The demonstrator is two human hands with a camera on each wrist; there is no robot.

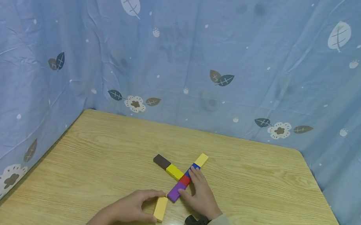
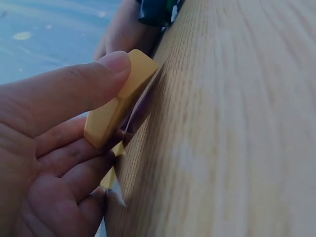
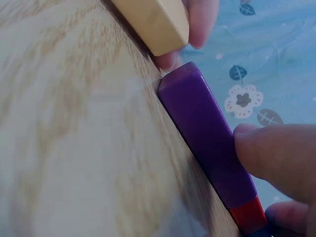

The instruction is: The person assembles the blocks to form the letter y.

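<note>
My left hand [image 1: 132, 205] pinches a light orange block [image 1: 160, 208] between thumb and fingers, low over the table. In the left wrist view the thumb lies along one side of this block [image 2: 140, 74]. My right hand [image 1: 201, 195] rests at a slanted row of blocks. Its thumb touches the purple block [image 1: 176, 192] and its fingers lie on the blue part [image 1: 195, 166], covering some of it. A red block [image 1: 185, 179] sits between those two, and a pale yellow block [image 1: 201, 160] forms the far end. The purple block's near end [image 3: 177, 79] is close to the held block.
A bright yellow block [image 1: 175, 172] and a dark brown block [image 1: 162, 161] form a branch running up-left from the row. The blocks lie on a wood-grain table [image 1: 262, 182]. A blue patterned curtain [image 1: 191, 50] encloses its back and sides.
</note>
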